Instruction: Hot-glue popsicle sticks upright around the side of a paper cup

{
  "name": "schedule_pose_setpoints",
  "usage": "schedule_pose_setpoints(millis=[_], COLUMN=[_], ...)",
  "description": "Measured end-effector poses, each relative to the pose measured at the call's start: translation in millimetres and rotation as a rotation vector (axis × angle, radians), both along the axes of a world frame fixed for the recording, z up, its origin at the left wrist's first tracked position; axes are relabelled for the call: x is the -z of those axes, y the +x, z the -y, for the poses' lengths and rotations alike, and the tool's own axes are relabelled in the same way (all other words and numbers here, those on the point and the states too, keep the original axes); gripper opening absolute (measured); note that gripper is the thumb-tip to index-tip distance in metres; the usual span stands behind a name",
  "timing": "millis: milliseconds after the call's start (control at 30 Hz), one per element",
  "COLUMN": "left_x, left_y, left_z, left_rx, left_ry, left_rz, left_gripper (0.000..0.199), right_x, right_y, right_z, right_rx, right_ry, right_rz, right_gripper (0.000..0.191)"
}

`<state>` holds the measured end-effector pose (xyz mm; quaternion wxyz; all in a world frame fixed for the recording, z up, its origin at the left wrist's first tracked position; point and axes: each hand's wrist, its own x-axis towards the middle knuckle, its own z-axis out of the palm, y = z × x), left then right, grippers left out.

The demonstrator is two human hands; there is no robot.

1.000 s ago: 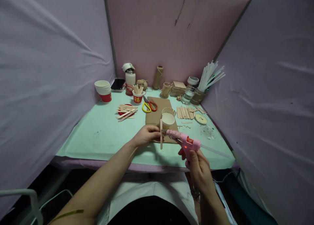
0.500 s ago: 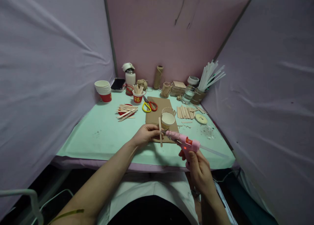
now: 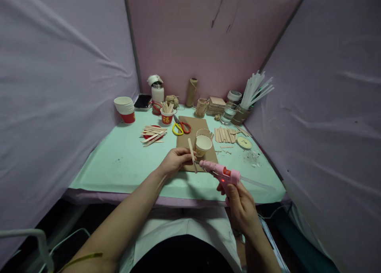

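Between the fingertips of my left hand (image 3: 176, 161) is a wooden craft stick (image 3: 191, 148), tilted with its top leaning left. My right hand (image 3: 239, 199) is wrapped round the handle of a pink hot glue gun (image 3: 222, 171), whose small red light is lit. The gun's metal nozzle points left at the lower part of the stick; whether it touches is too small to tell. A clear glue stick (image 3: 257, 183) pokes out of the gun's back. Just beyond the hands, a paper cup (image 3: 204, 144) stands on the brown cardboard (image 3: 190, 124), with craft sticks behind its rim.
Scissors (image 3: 181, 128) lie on the cardboard's far left. Loose craft sticks (image 3: 154, 134) and stacked paper cups (image 3: 125, 109) are at left. At right are a row of sticks (image 3: 225, 135), a round lid (image 3: 244, 143), a glass of water (image 3: 228, 114) and glue sticks (image 3: 254, 90).
The craft stick in my left hand has tipped from nearly upright to leaning left. The glue gun has shifted slightly left, its nozzle still by the stick.
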<state>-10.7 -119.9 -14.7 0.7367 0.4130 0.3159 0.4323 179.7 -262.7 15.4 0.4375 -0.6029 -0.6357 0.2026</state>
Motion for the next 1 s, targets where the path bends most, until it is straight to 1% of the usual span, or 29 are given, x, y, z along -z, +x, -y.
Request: schedule_pose_setpoints(millis=[167, 300, 433, 833, 933, 1000], left_x=[3.5, 3.7, 4.4, 3.7, 3.3, 2.8], left_y=[-1, -2, -2, -2, -3, -3], left_z=[-2, -3, -4, -6, -6, -7], left_rx=[0.001, -0.031, -0.065, -0.114, -0.137, -0.145], left_ry=[0.012, 0.012, 0.019, 0.033, 0.027, 0.020], left_rz=[0.030, 0.053, 0.075, 0.066, 0.079, 0.092], left_gripper=[0.036, 0.037, 0.034, 0.036, 0.036, 0.035], right_x=[1.4, 3.0, 3.2, 3.6, 2.4, 3.5], right_y=[2, 5, 5, 8, 12, 21], right_z=[1, 3, 4, 6, 7, 4], right_rx=[-0.002, -0.016, -0.016, -0.015, -0.017, 0.023], right_ry=[-0.004, -0.004, -0.039, -0.028, -0.032, -0.024], right_rz=[0.026, 0.034, 0.020, 0.051, 0.074, 0.114], right_gripper=[0.040, 0.040, 0.040, 0.041, 0.040, 0.039])
